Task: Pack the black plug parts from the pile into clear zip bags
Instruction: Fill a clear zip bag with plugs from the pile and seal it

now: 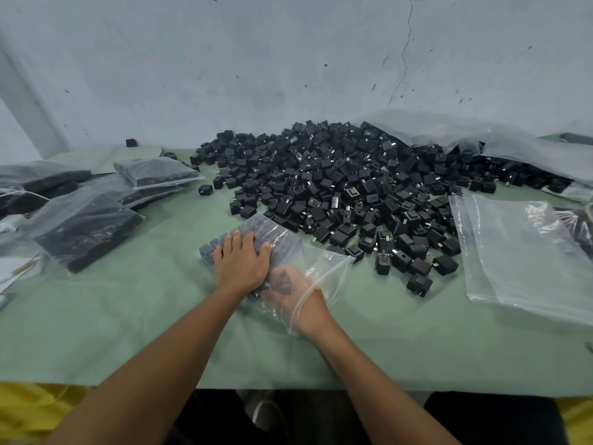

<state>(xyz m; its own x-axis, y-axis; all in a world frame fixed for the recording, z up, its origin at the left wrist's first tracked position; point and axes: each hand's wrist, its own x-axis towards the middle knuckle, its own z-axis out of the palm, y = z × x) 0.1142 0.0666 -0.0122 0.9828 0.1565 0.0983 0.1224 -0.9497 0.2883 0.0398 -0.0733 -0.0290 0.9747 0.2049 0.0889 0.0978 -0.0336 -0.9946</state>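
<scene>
Roughly midway along the near edge of the table [128, 316], the left hand [242, 261] lies flat on a clear zip bag [324, 268]. Its fingers are straight and slightly spread, and the palm presses down on the black plugs [272, 234] packed inside. Those plugs are small, boxy and matte, and they sit in tidy rows under the thin, glossy film.

The right hand [296, 298] is pushed in through the bag's open mouth, which faces the near edge. It shows only through crinkled plastic and is blurred. Something dark sits by its fingertips, but whether the fingers are curled on it cannot be told.

The pile [353, 187] spreads from the table's middle toward the far edge and the far right corner. It is a loose heap of the same cube-like parts, some with metal prongs showing, and its near fringe lies just beside the bag. A large, cloudy plastic sheet [481, 136] drapes over the pile's right end.

Empty bags [519, 252] lie flat and shiny by the right edge. Filled bags [86, 226], dark and blocky, are stacked near the left edge. The table's cover is pale green, soft-looking and faintly creased.
</scene>
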